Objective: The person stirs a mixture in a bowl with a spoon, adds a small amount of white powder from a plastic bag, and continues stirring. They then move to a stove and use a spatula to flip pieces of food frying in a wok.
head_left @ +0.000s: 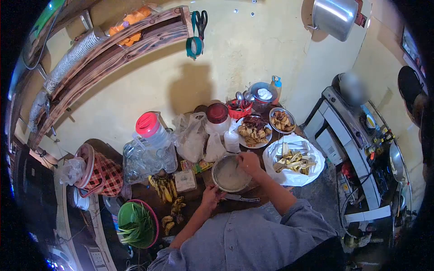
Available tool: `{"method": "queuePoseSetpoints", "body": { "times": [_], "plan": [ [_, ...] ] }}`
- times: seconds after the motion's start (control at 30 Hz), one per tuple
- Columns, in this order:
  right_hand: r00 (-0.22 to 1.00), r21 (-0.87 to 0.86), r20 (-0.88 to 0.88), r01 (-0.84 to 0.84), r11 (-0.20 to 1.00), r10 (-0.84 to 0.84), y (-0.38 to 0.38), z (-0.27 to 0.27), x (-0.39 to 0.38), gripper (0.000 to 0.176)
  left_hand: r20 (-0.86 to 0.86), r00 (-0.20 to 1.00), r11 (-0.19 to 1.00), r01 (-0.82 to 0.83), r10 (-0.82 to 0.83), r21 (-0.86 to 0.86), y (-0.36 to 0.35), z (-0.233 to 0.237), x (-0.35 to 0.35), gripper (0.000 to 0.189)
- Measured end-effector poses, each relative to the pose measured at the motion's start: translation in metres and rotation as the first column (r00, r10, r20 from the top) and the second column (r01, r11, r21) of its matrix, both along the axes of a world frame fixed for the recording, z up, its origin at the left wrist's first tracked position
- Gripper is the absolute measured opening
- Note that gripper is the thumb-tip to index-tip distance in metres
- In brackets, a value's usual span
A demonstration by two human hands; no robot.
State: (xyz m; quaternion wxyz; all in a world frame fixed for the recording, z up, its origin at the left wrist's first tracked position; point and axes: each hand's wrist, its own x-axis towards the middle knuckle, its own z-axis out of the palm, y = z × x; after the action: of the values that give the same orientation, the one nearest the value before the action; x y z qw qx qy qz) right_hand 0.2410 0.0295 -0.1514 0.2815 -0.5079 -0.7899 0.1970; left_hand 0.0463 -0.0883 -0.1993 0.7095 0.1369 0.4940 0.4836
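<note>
A round metal bowl (pixel 230 175) of pale, thick-looking mixture stands near the table's front edge. My left hand (pixel 211 197) is closed at the bowl's lower left rim, holding it. Over the bowl's upper right side is my right hand (pixel 248 163), its fingers pressed together; what they hold, if anything, is too small to make out. A knife (pixel 242 198) lies just below the bowl. To the right, a white plastic bag (pixel 317 168) holds banana peels. A plate of browned food (pixel 254 132) sits behind the bowl.
Left of the bowl are a white box (pixel 185 180), bananas (pixel 162 188), a tray of glasses (pixel 149 161) and a red-lidded jug (pixel 151 131). A green basket with leaves (pixel 135 223) stands at lower left. At the right is a stove (pixel 348 119). A wooden shelf (pixel 122 49) hangs above.
</note>
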Motion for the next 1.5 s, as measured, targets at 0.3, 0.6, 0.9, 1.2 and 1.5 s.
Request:
{"method": "queuePoseSetpoints", "body": {
  "times": [0.3,0.6,0.9,1.2,1.5],
  "plan": [
    [0.997,0.018,-0.005,-0.079,0.997,0.079,0.000,0.012,0.003,0.020,0.025,0.999,1.000,0.024,-0.023,-0.014,0.000,0.001,-0.002,0.012],
    [0.966,0.156,-0.062,-0.240,0.958,0.252,-0.002,0.030,-0.016,0.019,0.071,0.997,1.000,-0.007,0.007,-0.004,0.004,-0.016,-0.005,0.014],
    [0.922,0.135,0.381,-0.124,0.983,0.064,0.003,0.021,0.012,0.021,-0.119,0.989,0.995,0.078,-0.084,-0.055,0.017,0.013,-0.017,0.013],
    [0.821,0.032,-0.241,0.539,0.841,-0.517,-0.021,-0.003,0.002,0.022,-0.069,0.996,0.997,0.052,-0.057,-0.062,0.017,0.022,-0.007,0.015],
    [0.888,0.088,-0.179,0.442,0.893,-0.423,-0.016,0.001,0.003,0.019,-0.031,0.997,0.997,0.076,-0.077,-0.034,0.020,0.003,-0.012,0.017]
  ]
}}
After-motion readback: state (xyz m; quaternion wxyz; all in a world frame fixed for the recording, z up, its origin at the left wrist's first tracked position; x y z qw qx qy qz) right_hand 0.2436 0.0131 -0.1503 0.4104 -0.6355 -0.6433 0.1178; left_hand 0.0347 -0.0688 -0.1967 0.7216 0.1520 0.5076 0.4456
